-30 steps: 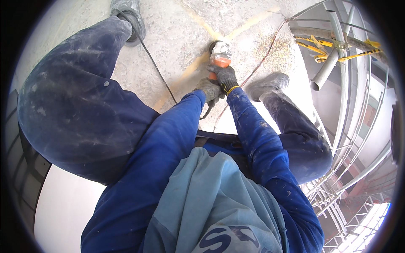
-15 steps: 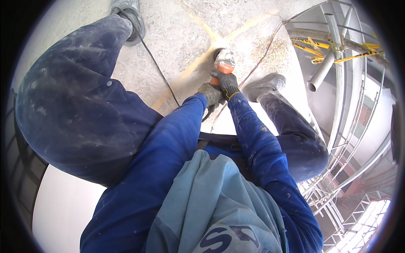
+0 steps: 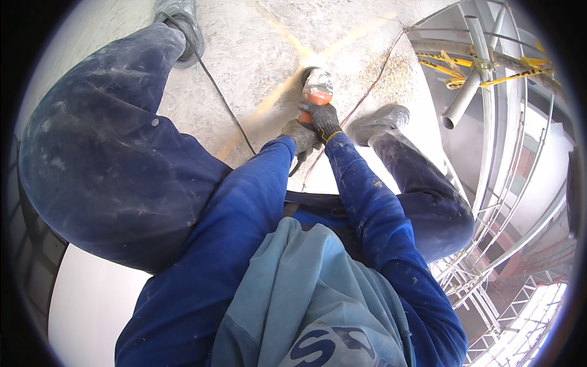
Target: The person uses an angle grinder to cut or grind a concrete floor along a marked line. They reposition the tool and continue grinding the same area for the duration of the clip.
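Observation:
An orange angle grinder (image 3: 317, 98) with a dust-covered metal head rests its dark disc (image 3: 307, 74) against the pale, rough concrete surface (image 3: 244, 55). The disc is close to where yellowish-tan bands (image 3: 278, 95) cross. My right hand (image 3: 323, 118), in a dark glove with a yellow-edged cuff, is closed around the grinder's orange body. Behind it, my left hand (image 3: 298, 134), in a dusty grey glove, is closed on the rear of the tool. Some fingers of both hands are hidden. A black cord (image 3: 296, 166) hangs below the hands.
A dark cable (image 3: 220, 92) runs past my left shoe (image 3: 186, 37). A thin reddish wire (image 3: 376, 79) crosses the concrete near my right shoe (image 3: 382, 122). Beyond the curved edge at right stand scaffold tubes (image 3: 461, 101) wrapped with yellow-black tape (image 3: 449, 64), above a deep drop.
The whole view has shifted a little. The grinder and both hands have moved slightly left over the concrete, with the grip the same.

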Demonstrator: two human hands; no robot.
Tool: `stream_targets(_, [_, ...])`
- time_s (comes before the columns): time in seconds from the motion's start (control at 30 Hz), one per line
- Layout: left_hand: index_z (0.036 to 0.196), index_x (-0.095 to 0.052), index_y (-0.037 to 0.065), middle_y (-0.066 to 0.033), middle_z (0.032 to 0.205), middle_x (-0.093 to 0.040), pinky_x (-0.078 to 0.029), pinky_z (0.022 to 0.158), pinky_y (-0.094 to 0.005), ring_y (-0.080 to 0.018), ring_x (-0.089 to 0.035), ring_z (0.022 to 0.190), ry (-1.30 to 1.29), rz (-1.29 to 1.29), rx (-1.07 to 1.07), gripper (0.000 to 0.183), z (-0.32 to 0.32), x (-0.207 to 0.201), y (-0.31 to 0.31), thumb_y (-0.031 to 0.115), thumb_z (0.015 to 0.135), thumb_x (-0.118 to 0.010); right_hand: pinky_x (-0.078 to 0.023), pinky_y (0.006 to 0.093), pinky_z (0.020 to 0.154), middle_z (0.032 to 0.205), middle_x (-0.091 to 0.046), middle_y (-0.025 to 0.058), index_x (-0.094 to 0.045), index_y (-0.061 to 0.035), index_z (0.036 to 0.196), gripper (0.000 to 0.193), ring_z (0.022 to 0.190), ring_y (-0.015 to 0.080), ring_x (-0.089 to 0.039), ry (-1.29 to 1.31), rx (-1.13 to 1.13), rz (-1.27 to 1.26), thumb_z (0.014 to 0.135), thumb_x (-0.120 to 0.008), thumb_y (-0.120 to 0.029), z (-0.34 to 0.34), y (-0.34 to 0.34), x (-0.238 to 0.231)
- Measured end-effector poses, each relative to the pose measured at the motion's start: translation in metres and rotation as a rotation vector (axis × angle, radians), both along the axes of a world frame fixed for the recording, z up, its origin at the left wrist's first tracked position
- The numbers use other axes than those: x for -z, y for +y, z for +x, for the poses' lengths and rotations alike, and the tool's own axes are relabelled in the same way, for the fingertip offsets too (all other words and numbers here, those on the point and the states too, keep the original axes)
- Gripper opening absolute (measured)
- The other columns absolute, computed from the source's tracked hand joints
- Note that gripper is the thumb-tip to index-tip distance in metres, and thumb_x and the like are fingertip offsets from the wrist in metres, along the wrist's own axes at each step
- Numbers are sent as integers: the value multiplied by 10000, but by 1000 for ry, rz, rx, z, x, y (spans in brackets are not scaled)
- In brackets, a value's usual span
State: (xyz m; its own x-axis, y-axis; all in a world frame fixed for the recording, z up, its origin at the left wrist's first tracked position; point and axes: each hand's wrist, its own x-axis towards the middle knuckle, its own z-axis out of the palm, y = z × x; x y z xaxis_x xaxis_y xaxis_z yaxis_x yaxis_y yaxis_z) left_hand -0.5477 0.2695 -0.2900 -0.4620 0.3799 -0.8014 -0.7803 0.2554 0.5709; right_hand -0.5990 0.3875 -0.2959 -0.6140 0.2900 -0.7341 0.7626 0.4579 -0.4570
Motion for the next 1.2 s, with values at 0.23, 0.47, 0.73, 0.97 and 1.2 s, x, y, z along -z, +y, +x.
stream_targets(0.23, [919,-831,132,-58,769,-783,-596,637,-358,-191,-724,609,-82,-4,-22,217,-8,6,-4,338,851,-826,-616,409,839,1118,-792,184,-710,61,1293,787,952,287,-771,-22,-90,3,743,-950,-449,-18,-17,-14])
stream_targets(0.47, [880,-813,119,-51,750,-770,-586,612,-352,-189,-716,599,-77,18,-32,211,-7,6,-6,329,864,-818,-615,410,840,1114,-795,178,-720,52,1278,765,944,281,-772,-30,-115,9,755,-944,-458,-19,-24,-23])
stream_targets(0.73, [910,-798,85,-63,720,-748,-586,526,-371,-196,-689,545,-65,55,6,214,-5,-10,-4,254,803,-874,-619,411,826,1103,-791,187,-715,66,1257,744,928,278,-774,-31,59,-63,747,-962,-416,-3,2,1])
stream_targets(0.97, [910,-803,100,-61,724,-753,-591,558,-364,-196,-698,552,-66,64,10,180,-8,-11,-8,252,824,-847,-629,405,805,1095,-788,183,-717,61,1256,733,912,279,-774,-16,17,-43,734,-973,-385,-9,-2,-1])
stream_targets(1.2, [894,-816,129,-54,712,-754,-584,585,-351,-187,-704,559,-45,16,53,199,-6,-8,-8,325,856,-809,-630,411,806,1098,-788,186,-724,52,1254,716,909,279,-772,-16,49,-31,735,-971,-374,-8,-8,-3])
